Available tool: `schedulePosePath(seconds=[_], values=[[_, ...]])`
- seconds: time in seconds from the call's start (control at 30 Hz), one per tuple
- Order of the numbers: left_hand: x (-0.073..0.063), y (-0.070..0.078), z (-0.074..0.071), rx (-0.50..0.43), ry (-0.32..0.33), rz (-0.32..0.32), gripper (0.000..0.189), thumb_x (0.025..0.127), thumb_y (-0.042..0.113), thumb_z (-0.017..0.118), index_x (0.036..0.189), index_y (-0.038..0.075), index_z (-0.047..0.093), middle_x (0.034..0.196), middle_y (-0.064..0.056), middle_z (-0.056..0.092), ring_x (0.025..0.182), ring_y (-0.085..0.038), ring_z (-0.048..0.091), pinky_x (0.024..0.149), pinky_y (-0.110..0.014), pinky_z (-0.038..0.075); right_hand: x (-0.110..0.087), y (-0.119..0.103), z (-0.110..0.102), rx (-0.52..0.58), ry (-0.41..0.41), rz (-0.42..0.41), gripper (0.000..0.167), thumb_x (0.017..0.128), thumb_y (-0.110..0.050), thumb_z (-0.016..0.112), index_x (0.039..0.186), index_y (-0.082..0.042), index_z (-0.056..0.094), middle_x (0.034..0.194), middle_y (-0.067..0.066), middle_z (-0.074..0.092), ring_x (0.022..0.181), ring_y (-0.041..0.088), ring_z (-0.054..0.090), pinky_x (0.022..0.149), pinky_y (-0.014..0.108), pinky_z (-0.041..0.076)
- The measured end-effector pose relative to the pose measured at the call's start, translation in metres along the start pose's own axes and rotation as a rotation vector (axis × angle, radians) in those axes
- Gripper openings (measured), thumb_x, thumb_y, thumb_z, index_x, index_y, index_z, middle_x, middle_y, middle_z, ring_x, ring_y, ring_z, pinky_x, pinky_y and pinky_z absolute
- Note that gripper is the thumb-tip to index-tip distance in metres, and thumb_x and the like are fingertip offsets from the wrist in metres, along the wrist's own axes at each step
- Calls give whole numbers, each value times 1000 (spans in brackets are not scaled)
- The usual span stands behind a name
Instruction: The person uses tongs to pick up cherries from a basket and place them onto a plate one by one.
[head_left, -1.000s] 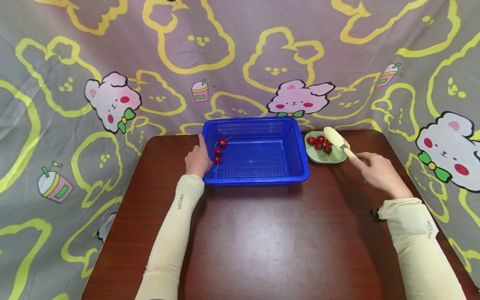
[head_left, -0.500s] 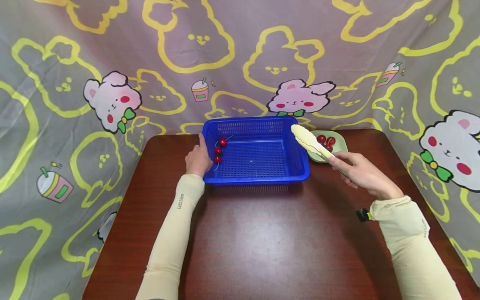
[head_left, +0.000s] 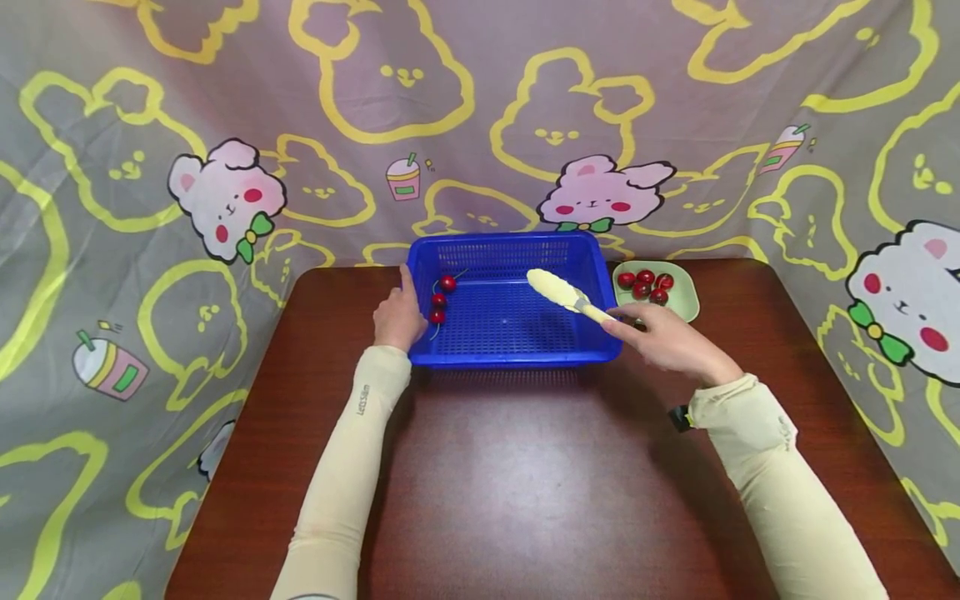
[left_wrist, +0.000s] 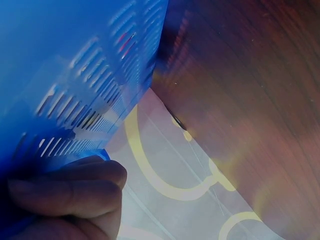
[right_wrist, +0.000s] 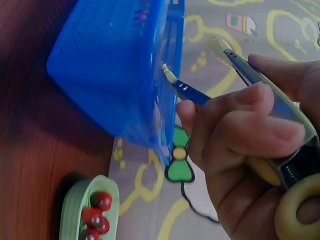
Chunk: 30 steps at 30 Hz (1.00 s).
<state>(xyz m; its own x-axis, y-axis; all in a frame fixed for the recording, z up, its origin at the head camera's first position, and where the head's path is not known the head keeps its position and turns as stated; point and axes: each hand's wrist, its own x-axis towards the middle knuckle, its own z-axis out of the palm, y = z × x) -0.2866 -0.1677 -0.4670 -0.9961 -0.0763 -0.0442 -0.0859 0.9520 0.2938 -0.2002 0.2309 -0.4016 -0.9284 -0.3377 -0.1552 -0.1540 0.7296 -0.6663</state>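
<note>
My left hand (head_left: 399, 318) holds the left rim of a blue perforated plastic basket (head_left: 517, 360). In the left wrist view its curled fingers (left_wrist: 95, 192) lie against the basket's slotted wall. Three red cherries (head_left: 438, 300) with stems lie along the basket's left side. My right hand (head_left: 660, 337) grips a pair of tongs (head_left: 553, 288) with cream tips, reaching over the basket from its right side. In the right wrist view the tongs' arms (right_wrist: 267, 82) stand spread, with nothing between the tips.
A pale green dish (head_left: 684, 293) with several cherries (head_left: 642, 290) stands right of the basket, behind my right hand. The brown wooden table (head_left: 510, 483) extends toward me. A patterned curtain (head_left: 465, 92) hangs behind and along both sides.
My right hand has carried the tongs left, from over the green dish to over the basket's middle. My left hand stays at the basket's left rim.
</note>
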Motion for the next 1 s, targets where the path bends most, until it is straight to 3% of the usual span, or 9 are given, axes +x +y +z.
schedulePosePath(seconds=[0.13, 0.27, 0.47, 0.6, 0.8, 1.0], values=[[1, 0, 1, 1, 3, 1, 102, 90, 12, 71, 166, 6, 5, 134, -30, 59, 98, -49, 68, 90, -61, 55, 14, -12, 11, -105, 20, -59, 43, 106, -36, 58, 128, 0, 68, 95, 12, 67, 77, 23, 63, 73, 38, 51], [2, 0, 2, -1, 6, 0, 103, 89, 12, 72, 166, 6, 5, 133, -30, 60, 98, -49, 68, 89, -61, 55, 29, -24, 22, -176, 31, -86, 45, 105, -36, 59, 126, 3, 68, 103, 13, 69, 96, 28, 61, 87, 46, 50], [1, 1, -1, -7, -4, -2, 103, 88, 13, 73, 166, 6, 6, 135, -30, 59, 101, -49, 68, 91, -61, 54, 48, -45, 40, -272, 20, -112, 51, 105, -36, 60, 132, 7, 65, 116, 22, 67, 106, 35, 63, 94, 53, 50], [1, 0, -4, -16, -9, -9, 103, 89, 13, 73, 166, 6, 5, 136, -30, 58, 103, -49, 67, 93, -61, 54, 59, -61, 53, -327, 13, -104, 51, 105, -38, 59, 131, 4, 66, 115, 21, 67, 105, 36, 63, 92, 54, 51], [1, 0, -4, -2, -20, -15, 103, 91, 14, 72, 166, 6, 2, 137, -29, 57, 102, -47, 67, 94, -60, 55, 74, -79, 75, -406, 23, -112, 45, 102, -41, 61, 118, 0, 70, 100, 14, 64, 91, 31, 62, 83, 53, 52], [0, 2, -3, 5, -36, -12, 104, 91, 16, 73, 166, 6, 1, 137, -29, 58, 99, -47, 68, 91, -59, 56, 82, -95, 93, -479, 20, -136, 40, 101, -42, 64, 108, -3, 71, 98, 14, 63, 90, 35, 66, 82, 54, 55]])
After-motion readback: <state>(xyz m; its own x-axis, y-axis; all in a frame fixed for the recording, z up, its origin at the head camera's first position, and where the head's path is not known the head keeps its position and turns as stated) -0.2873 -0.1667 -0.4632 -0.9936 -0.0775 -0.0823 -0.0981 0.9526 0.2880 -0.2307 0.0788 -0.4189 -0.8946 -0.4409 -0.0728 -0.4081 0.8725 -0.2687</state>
